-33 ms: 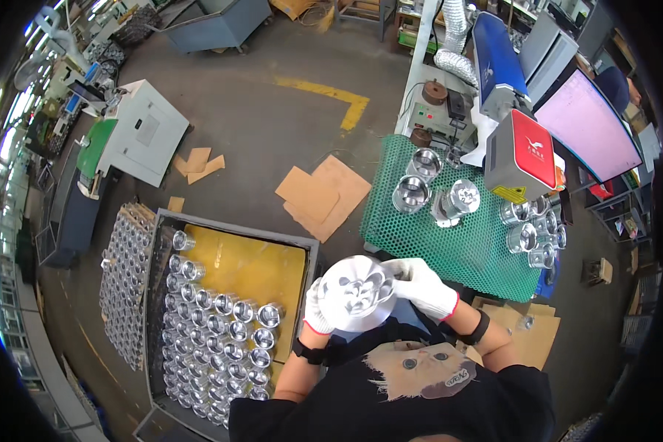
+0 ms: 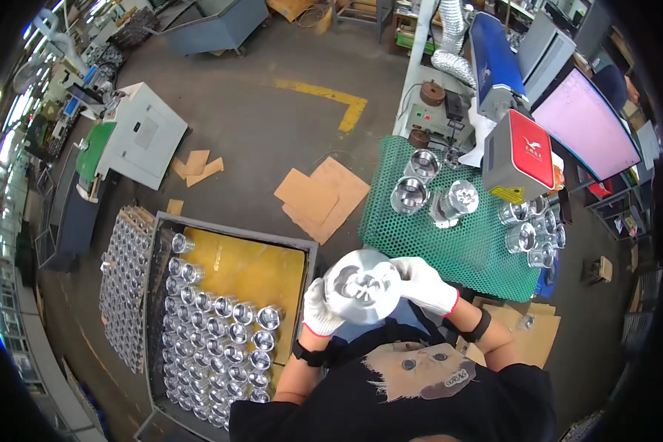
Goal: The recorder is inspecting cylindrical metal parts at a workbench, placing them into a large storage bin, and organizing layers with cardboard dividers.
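One shiny round metal part is held before the person's chest, the gloved left hand grasping its left side, the gloved right hand its right; nearby stand a green-matted desk and a grey bin of smaller-looking metal cups

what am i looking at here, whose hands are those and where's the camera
There's no robot here: the hands belong to the person wearing the camera. It sits on their head, looking down through a fisheye lens, so straight edges bend. The white-gloved left hand and right hand hold a shiny metal part between them. At right, similar parts rest on a green mat, near a red-and-grey machine head. At left, a bin holds many more.
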A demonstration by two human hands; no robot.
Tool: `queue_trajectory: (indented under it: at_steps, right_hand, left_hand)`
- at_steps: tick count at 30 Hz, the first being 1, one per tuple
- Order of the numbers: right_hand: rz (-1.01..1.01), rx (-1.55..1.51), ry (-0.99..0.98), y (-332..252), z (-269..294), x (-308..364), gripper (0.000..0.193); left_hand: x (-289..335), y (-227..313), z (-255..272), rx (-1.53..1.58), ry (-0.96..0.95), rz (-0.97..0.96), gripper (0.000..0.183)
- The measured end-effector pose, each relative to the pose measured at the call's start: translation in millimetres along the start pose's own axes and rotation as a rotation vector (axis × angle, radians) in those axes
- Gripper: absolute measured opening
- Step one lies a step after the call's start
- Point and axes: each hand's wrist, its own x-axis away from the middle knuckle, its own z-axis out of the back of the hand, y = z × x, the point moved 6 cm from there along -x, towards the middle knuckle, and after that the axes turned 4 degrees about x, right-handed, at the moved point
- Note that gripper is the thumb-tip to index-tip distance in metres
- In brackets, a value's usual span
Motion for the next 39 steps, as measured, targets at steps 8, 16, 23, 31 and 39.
queue_trajectory:
  at_steps: [8,16,23,31,39]
  right_hand:
    - [0.416,0.315,0.166,6,53,33,0.108]
    - [-0.184,-1.099,0.556,205,115,93,0.039]
    - [-0.266,-1.137,0.803,219,158,150,0.039]
    - [-0.047,-0.275,0.982,172,263,70,0.055]
    - [0.067,0.418,0.642,149,267,-76,0.058]
  left_hand:
    - [-50,-64,-29,-0.737,0.196,0.348,0.056]
    - [-170,-154,8,-2.575,-0.422,-0.014,0.050]
    - [-309,-200,19,-2.314,-0.436,-0.376,0.069]
    - [-278,-154,-41,-2.167,-0.105,-0.137,0.083]
    - [-122,-23,62,-1.167,0.207,-0.054,0.091]
